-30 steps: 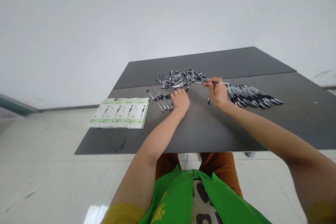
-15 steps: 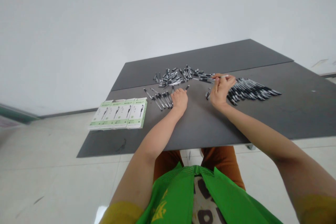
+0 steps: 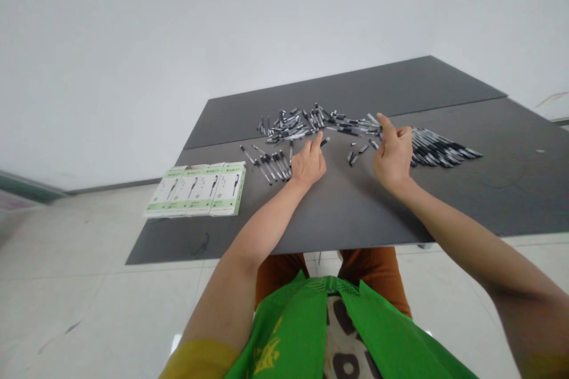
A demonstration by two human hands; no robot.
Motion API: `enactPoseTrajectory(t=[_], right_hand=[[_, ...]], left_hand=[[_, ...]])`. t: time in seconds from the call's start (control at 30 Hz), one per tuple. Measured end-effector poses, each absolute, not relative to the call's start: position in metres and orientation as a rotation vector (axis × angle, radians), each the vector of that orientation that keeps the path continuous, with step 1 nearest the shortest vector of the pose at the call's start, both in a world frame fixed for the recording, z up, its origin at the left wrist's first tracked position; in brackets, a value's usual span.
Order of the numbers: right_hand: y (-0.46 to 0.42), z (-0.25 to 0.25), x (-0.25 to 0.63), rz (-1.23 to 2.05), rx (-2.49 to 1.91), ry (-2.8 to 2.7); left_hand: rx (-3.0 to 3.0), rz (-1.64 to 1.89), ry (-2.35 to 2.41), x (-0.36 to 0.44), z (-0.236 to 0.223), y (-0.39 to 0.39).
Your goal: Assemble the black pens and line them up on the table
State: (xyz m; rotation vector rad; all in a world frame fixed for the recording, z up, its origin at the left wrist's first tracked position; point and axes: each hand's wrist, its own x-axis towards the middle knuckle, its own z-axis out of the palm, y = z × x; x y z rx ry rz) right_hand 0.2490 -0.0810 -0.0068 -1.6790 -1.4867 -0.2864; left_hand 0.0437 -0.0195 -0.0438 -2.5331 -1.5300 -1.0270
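Observation:
My left hand (image 3: pixel 308 163) is closed around a pen (image 3: pixel 326 142), whose dark end sticks out to the right past my fingers. Just left of it lies a slanted row of clear-barrelled pens with black grips (image 3: pixel 269 167). My right hand (image 3: pixel 393 153) is over the table, left of a dense fan of pens (image 3: pixel 444 148). Its index finger is stretched out beside a pale pen end (image 3: pixel 372 119); the other fingers are curled and partly hidden. Small loose caps (image 3: pixel 352 158) lie between my hands.
Behind my hands spreads a loose pile of pens and caps (image 3: pixel 291 126) on the dark grey table (image 3: pixel 347 207). Flat green-and-white pen boxes (image 3: pixel 195 189) lie side by side at the left front edge. A white wall stands behind the table.
My right hand has moved right, and its index finger has stretched out; the pale pen seen across its fingers no longer shows there. My left hand has shifted slightly right, its fingers extended more.

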Motion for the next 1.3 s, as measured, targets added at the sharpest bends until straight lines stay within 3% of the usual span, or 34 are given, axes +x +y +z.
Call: enactPoseTrajectory(t=[0.3, 0.7, 0.87, 1.1, 1.3], right_hand=[[-0.087, -0.031, 0.237, -0.286, -1.836, -1.806], [-0.088, -0.039, 0.242, -0.491, -1.770, -2.109], [-0.091, -0.038, 0.241, -0.513, -1.739, -2.115], [-0.095, -0.045, 0.218, -0.306, -1.712, -1.918], [-0.111, -0.030, 0.188, -0.525, -1.656, -1.648]], left_hand=[[-2.844, -1.251, -1.344, 0.037, -0.044, -0.012], [-3.273, -1.262, -1.062, 0.037, -0.050, 0.009], [-3.234, -1.270, -1.064, 0.037, -0.050, 0.009], [-3.247, -0.991, -0.988, 0.041, -0.048, -0.003], [-3.206, -1.323, -1.156, 0.041, -0.045, -0.008]])
